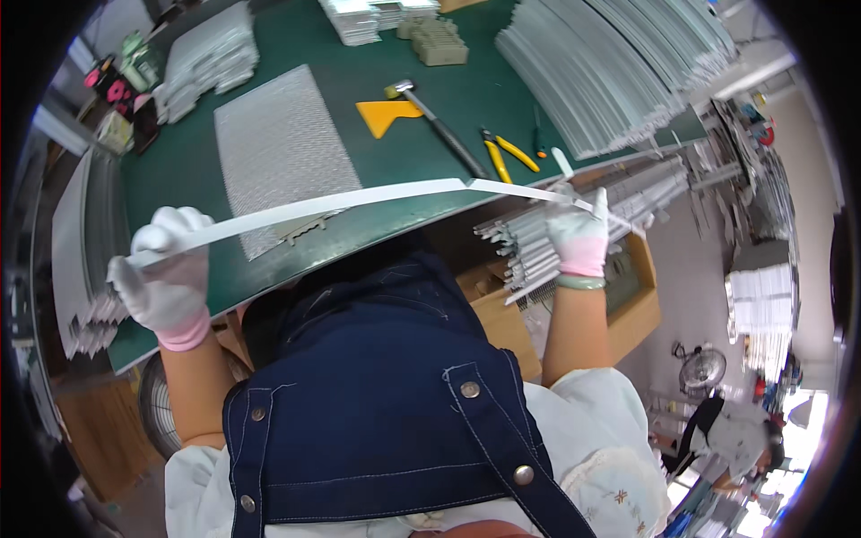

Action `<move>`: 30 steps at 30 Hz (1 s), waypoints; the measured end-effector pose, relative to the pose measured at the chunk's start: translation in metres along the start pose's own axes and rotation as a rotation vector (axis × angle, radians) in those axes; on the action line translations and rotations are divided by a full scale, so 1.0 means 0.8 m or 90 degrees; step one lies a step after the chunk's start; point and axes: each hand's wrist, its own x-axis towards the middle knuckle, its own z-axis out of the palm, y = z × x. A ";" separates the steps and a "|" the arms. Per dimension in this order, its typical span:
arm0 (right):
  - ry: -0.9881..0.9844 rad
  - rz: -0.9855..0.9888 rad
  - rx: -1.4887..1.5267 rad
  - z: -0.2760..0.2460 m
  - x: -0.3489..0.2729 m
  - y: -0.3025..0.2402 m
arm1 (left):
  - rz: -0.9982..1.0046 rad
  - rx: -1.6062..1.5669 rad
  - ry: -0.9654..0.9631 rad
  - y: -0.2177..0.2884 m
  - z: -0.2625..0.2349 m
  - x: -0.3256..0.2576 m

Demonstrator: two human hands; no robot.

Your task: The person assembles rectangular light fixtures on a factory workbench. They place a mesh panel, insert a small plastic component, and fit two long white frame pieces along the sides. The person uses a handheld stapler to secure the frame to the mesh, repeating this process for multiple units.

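A long, thin whitish strip (359, 194), with a notch or kink near its middle, stretches across in front of me above the table's near edge. My left hand (166, 269), in a white glove with a pink cuff, closes round its left end. Farther right, my right hand (577, 231), gloved the same way, pinches the strip near its other end. Beneath the strip lies a grey textured sheet (278, 143) on the green tabletop (336, 99). Beyond it are a hammer (444, 134), an orange scraper (386, 115) and yellow-handled cutters (507, 154).
Tall stacks of grey strips (610, 63) fill the table's far right, with a screwdriver (540, 134) nearby. More strips (85, 242) stand at the left edge. A bundle of metal profiles (529, 242) rests over a cardboard box (641, 296). A person (735, 439) is at the right.
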 end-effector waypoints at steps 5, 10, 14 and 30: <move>-0.232 0.001 -0.050 0.020 -0.044 0.070 | -0.007 -0.072 0.474 -0.019 0.040 -0.005; -0.290 -0.187 -0.287 0.036 -0.097 0.081 | -0.191 0.049 0.355 -0.019 0.029 -0.036; -0.427 -0.483 -0.611 0.071 -0.155 0.144 | -0.414 0.304 0.470 0.011 0.035 -0.044; -0.550 -0.342 -1.180 0.116 -0.020 0.320 | -0.434 0.900 0.398 -0.084 -0.087 -0.049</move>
